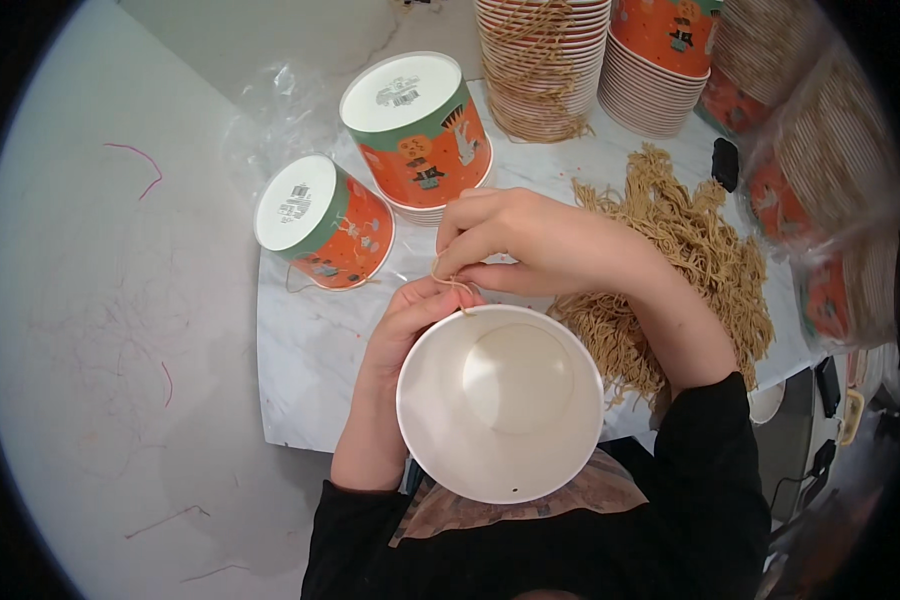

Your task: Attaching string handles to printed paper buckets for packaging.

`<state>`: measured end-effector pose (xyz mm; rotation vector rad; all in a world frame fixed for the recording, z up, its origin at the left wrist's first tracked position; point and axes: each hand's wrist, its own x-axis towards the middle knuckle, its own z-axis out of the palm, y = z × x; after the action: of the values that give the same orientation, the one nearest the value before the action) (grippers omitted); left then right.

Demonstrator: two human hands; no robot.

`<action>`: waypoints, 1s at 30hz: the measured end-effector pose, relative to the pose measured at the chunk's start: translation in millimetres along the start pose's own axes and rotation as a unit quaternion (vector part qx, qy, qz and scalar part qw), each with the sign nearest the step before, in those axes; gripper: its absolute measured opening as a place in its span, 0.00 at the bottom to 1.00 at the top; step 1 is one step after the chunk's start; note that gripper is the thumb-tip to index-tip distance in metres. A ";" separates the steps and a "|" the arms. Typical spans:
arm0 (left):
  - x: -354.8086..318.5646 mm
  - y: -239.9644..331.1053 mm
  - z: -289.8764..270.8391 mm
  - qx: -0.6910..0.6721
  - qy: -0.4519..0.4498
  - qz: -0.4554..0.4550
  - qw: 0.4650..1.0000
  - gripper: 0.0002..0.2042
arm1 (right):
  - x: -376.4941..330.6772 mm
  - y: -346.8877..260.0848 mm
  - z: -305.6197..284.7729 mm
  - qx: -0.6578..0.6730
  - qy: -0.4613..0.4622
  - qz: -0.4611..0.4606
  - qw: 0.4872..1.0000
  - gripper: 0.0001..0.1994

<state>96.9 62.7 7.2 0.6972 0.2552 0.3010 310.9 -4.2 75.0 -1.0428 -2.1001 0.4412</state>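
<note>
Because the tub [500, 410] at my five o'clock looks light but dentable, I'd take its rim [601, 410]; near its eleven, the right hand [510, 235] pinches limp cord [457, 283]. I can't tell whether the left hand's [408, 318] fingers clamp the tub.

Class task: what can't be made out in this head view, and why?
- Head view: whether the thin cord is knotted; too small, partly covered by the right hand.
- Head view: the outside of the white tub; its own rim hides it.
- Head view: the top of the cord-draped stack; cut off by the upper edge.
</note>
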 end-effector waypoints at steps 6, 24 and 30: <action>-0.2 1.5 3.4 0.017 0.049 0.019 0.998 0.08 | 2.3 9.6 -8.0 0.089 -0.028 0.051 0.994 0.05; 13.0 -7.9 7.3 0.117 0.137 0.142 0.973 0.15 | 1.6 -8.9 12.3 -0.031 0.096 0.126 0.987 0.03; 10.6 -2.3 21.7 0.127 0.112 0.226 0.959 0.28 | -0.7 -17.5 10.9 -0.042 0.084 0.143 0.985 0.03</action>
<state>114.2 52.0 20.3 0.9759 0.3532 0.7980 293.7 -15.3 77.6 -1.3903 -1.8401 0.3915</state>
